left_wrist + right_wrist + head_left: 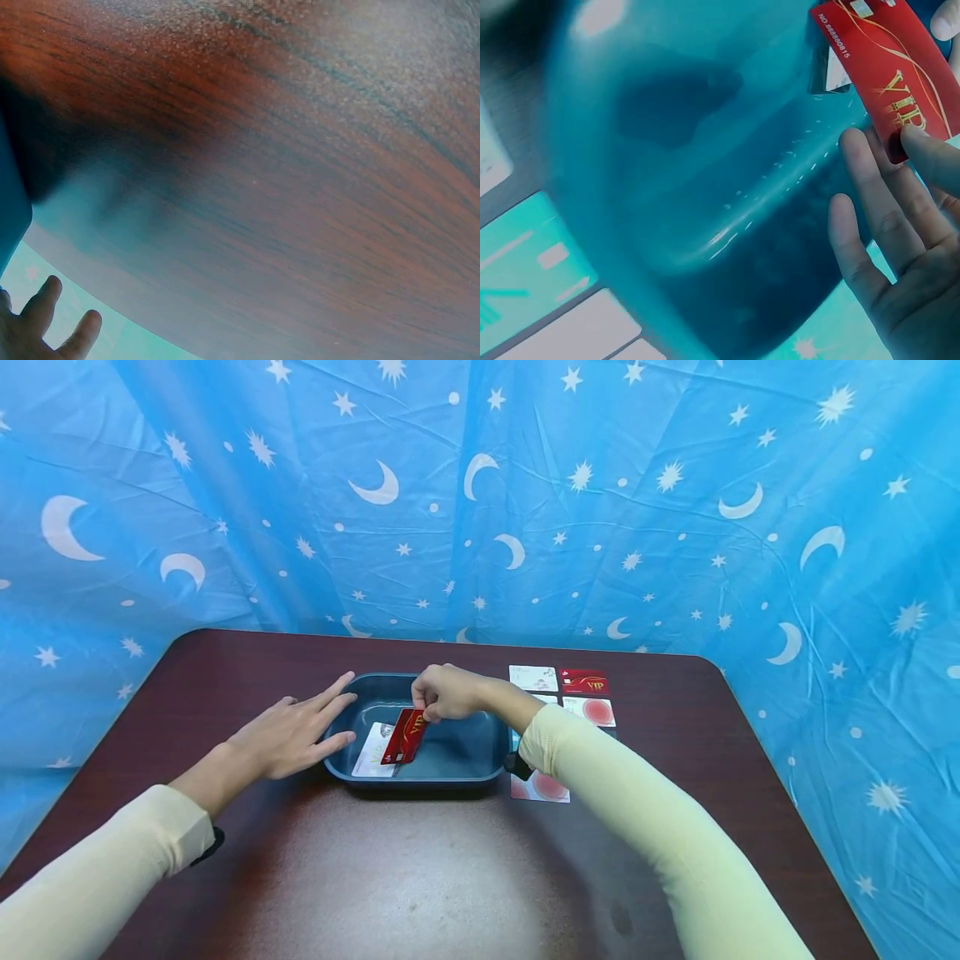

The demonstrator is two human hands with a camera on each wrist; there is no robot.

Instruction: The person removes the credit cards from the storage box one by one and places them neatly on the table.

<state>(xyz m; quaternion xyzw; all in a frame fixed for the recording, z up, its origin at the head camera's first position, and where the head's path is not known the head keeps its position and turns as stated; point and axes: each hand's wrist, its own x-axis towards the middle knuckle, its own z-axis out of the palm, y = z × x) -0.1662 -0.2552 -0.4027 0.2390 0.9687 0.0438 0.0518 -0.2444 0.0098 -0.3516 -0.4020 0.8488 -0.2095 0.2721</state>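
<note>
My right hand [453, 691] pinches a red VIP card [405, 737] by one end between thumb and finger, over a dark blue tray [465, 752]. The right wrist view shows the thumb on the card's face near the gold letters, with the other fingers of the hand [922, 247] spread. Partly behind the red card, a white card [371, 753] lies in the left part of the tray. My left hand [288, 739] has its fingers stretched out, fingertips right at the tray's left rim, and holds nothing.
Right of the tray, several cards lie in rows on the dark wooden table [450, 877], partly hidden by my right arm. Among them are a white card [533, 677], another red VIP card [585, 682] and a card with a red circle [592, 711]. A blue curtain [570, 527] hangs behind.
</note>
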